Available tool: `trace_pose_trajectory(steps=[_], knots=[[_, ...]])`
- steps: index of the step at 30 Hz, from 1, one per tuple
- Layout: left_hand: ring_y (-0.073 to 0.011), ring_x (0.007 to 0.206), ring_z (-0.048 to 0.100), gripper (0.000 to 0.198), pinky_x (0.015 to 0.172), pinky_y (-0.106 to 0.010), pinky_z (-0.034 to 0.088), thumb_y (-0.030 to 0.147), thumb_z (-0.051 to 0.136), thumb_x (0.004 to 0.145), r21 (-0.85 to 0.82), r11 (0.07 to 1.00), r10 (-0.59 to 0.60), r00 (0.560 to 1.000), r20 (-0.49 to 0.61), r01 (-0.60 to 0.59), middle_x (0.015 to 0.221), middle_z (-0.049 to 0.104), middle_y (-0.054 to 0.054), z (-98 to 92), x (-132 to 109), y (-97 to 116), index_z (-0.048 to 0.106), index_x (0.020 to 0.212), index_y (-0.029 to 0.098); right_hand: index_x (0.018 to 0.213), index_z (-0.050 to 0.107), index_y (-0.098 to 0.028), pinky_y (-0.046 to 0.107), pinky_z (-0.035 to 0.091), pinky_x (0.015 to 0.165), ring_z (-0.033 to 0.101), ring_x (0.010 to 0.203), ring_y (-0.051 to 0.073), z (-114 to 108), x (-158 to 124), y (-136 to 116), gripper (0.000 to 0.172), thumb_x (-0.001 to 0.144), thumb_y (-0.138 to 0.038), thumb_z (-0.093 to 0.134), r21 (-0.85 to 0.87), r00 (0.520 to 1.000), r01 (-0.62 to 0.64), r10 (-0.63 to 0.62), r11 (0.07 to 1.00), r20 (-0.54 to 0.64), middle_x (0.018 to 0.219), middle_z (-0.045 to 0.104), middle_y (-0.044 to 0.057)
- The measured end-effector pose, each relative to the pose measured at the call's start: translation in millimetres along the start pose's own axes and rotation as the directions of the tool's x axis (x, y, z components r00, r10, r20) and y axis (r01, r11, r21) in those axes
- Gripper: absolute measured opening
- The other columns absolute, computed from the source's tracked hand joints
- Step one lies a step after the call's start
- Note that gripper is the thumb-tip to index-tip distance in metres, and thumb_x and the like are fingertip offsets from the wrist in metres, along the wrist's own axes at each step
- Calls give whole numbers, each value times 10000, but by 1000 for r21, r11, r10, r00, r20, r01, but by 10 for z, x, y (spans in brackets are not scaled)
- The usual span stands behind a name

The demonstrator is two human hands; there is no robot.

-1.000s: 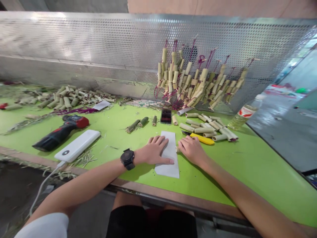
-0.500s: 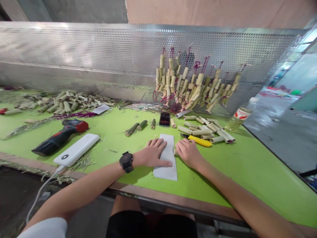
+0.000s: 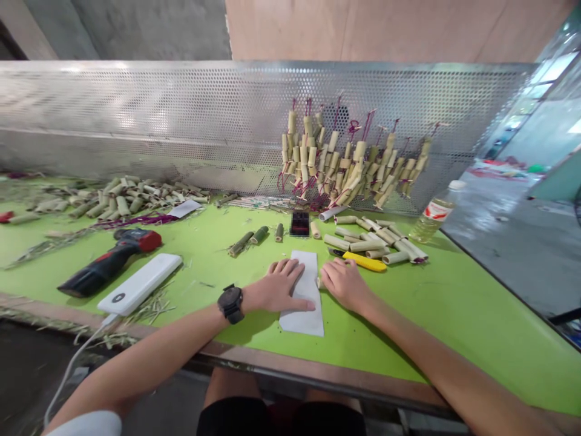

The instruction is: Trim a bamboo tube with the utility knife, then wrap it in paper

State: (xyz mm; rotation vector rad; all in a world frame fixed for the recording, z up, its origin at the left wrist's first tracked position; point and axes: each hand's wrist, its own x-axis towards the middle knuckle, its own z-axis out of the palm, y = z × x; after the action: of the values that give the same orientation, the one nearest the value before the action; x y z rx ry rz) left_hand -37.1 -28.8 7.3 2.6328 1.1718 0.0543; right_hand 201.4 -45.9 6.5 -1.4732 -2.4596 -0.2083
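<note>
A white paper strip [image 3: 304, 324] lies on the green tabletop in front of me. My left hand [image 3: 279, 287] rests flat on it, fingers spread, a dark watch on the wrist. Just right of the paper, my right hand [image 3: 345, 284] is closed, its fingers curled round something small and pale whose end shows at the paper's edge; most of it is hidden. Beyond that hand lies a yellow utility knife [image 3: 365, 261]. Short bamboo pieces [image 3: 367, 245] are piled behind the knife, and a few greener ones [image 3: 259, 235] lie beyond the paper.
At the left are a cordless drill [image 3: 113, 260], a white power bank [image 3: 140, 284] with a cable, and a bamboo heap [image 3: 118, 197]. Strung bamboo [image 3: 349, 163] hangs on the perforated metal panel [image 3: 204, 109]. A liquid-filled bottle [image 3: 436, 212] stands at the right.
The whole view has shifted slightly, with the tabletop and panel sitting a little lower in the picture. Both hands keep nearly the same pose beside and on the paper.
</note>
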Motion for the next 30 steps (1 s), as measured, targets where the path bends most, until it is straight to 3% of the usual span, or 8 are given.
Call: trace_pose_trajectory(steps=[4,10,15,20,25,30], knots=[[-446,1520,171,1175,1199,-576,189,963,320,770,-6,1000,-11,1000,-3,11,1676,198,-183,2,1,2,220,1630,169,812,594,-187,357,231,787,555,897,220,-16,16,45,341,1066,-247,373,-47,999,-36,35,998,-9,870,715,49],[-442,1525,169,1169,1203,-569,186,959,314,777,-19,1000,3,1000,-3,-3,1678,198,-181,-18,-11,16,215,1632,168,813,592,-188,340,239,751,554,831,190,-1,3,3,366,1077,-250,346,19,1000,-2,2,1000,-4,842,703,38],[-451,1521,170,1177,1200,-582,188,959,317,773,-20,1000,-8,1000,0,8,1679,197,-175,-28,-14,25,209,1633,164,808,597,-188,349,230,759,555,885,214,-19,9,44,346,1062,-242,369,-54,999,-37,37,998,-8,864,715,50],[-451,1525,159,1168,1196,-583,200,957,310,775,-19,1000,-7,1000,8,7,1684,188,-164,-10,-7,8,193,1638,178,834,611,-187,345,250,760,553,839,195,-4,-5,4,376,1076,-256,331,34,1000,-22,22,999,5,849,708,43],[-452,1525,156,1172,1196,-588,198,958,315,773,-19,1000,-14,1000,7,14,1685,179,-168,-8,-4,2,192,1638,178,798,601,-192,357,240,774,557,893,220,-34,3,17,352,1058,-243,369,-46,999,-54,54,997,-2,867,721,53],[-444,1532,142,1177,1203,-573,191,960,317,770,-20,1000,-13,1000,21,13,1688,170,-167,-23,-8,18,187,1639,177,814,595,-195,349,245,758,557,845,198,-29,-3,-20,371,1074,-262,339,20,1000,-1,2,1000,-7,858,713,44]])
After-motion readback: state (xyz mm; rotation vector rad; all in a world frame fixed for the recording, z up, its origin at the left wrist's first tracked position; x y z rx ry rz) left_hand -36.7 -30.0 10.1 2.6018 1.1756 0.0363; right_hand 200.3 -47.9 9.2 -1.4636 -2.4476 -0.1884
